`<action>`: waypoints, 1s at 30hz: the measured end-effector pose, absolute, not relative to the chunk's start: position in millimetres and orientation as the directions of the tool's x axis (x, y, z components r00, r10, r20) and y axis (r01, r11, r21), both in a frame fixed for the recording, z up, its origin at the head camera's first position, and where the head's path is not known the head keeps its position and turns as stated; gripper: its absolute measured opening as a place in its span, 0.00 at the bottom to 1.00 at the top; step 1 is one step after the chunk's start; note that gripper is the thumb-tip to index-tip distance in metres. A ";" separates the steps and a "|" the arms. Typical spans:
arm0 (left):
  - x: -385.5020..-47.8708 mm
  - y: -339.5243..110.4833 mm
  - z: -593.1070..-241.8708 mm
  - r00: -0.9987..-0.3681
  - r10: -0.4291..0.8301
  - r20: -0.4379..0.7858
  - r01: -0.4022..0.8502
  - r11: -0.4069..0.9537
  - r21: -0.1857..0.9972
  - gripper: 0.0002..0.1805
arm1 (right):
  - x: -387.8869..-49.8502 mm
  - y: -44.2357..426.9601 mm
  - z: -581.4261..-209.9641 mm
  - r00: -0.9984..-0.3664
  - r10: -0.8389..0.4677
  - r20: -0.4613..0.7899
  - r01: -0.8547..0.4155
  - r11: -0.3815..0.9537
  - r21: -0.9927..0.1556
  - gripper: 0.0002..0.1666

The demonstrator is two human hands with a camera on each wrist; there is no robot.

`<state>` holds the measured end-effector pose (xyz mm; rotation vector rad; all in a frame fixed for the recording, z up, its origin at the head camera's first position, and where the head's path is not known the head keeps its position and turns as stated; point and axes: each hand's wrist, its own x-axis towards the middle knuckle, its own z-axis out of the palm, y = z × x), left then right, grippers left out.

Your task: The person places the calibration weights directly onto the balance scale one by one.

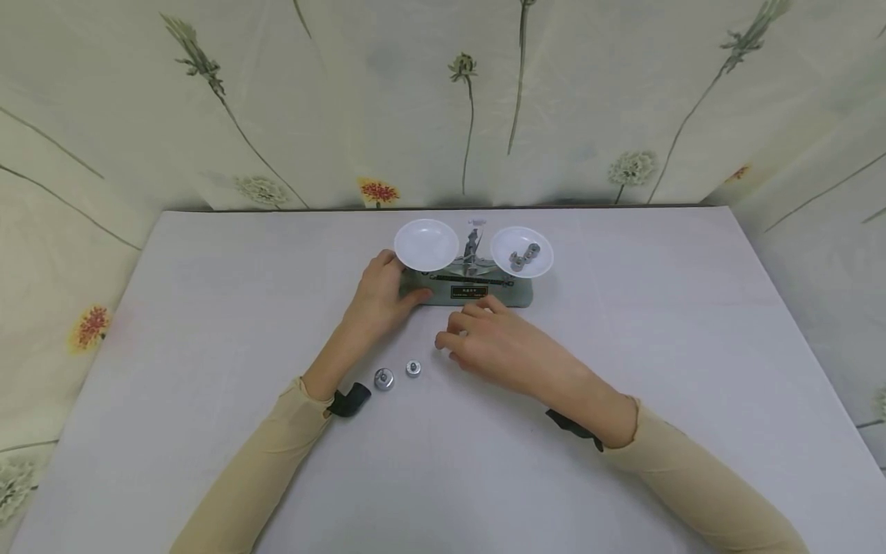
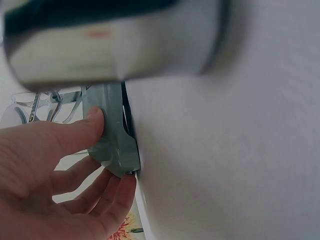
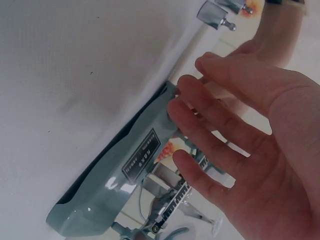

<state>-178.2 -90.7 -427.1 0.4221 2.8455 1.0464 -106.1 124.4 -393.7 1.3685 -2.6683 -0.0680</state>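
A balance scale with a grey-green base (image 1: 512, 295) stands near the table's back edge. My left hand (image 1: 382, 296) grips the left end of this base (image 2: 112, 130), thumb on one side and fingers on the other in the left wrist view. My right hand (image 1: 504, 345) hovers in front of the base, fingers loosely bent and holding nothing; the right wrist view shows the palm of this hand (image 3: 250, 145). The left pan (image 1: 426, 245) is bare. On the right pan (image 1: 542, 265) lie several metal weights (image 1: 531, 251).
Two metal weights stand on the table between my forearms, a larger one (image 1: 384, 378) and a smaller one (image 1: 413, 368). Behind the table's back edge hangs a flowered cloth (image 1: 415, 108). A black band (image 1: 350, 400) is at my left wrist.
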 end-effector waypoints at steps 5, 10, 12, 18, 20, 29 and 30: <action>-177.7 -89.9 -426.4 -0.958 0.285 0.009 0.222 0.728 0.649 0.39 | -103.4 122.2 -395.2 -0.571 -0.815 0.097 -0.808 0.579 0.106 0.16; -178.2 -89.2 -426.7 -0.957 0.290 0.012 0.229 0.732 0.642 0.39 | -101.4 118.3 -397.9 -0.564 -0.820 0.098 -0.810 0.572 0.126 0.18; -178.3 -89.2 -426.5 -0.956 0.292 0.013 0.232 0.733 0.639 0.39 | -100.9 116.9 -399.6 -0.562 -0.821 0.102 -0.810 0.571 0.131 0.19; -178.2 -90.5 -426.3 -0.957 0.289 0.002 0.224 0.736 0.639 0.41 | -99.4 111.7 -402.9 -0.551 -0.828 0.105 -0.818 0.561 0.128 0.22; -178.5 -91.1 -427.1 -0.956 0.292 0.013 0.233 0.738 0.633 0.40 | -98.9 110.3 -403.9 -0.546 -0.831 0.111 -0.819 0.557 0.137 0.22; -178.4 -91.6 -428.2 -0.956 0.293 0.025 0.242 0.734 0.634 0.40 | -96.1 103.7 -407.4 -0.528 -0.840 0.125 -0.825 0.542 0.160 0.17; -178.2 -91.4 -427.8 -0.956 0.294 0.026 0.243 0.734 0.634 0.40 | -95.5 102.7 -407.2 -0.529 -0.840 0.119 -0.826 0.542 0.158 0.17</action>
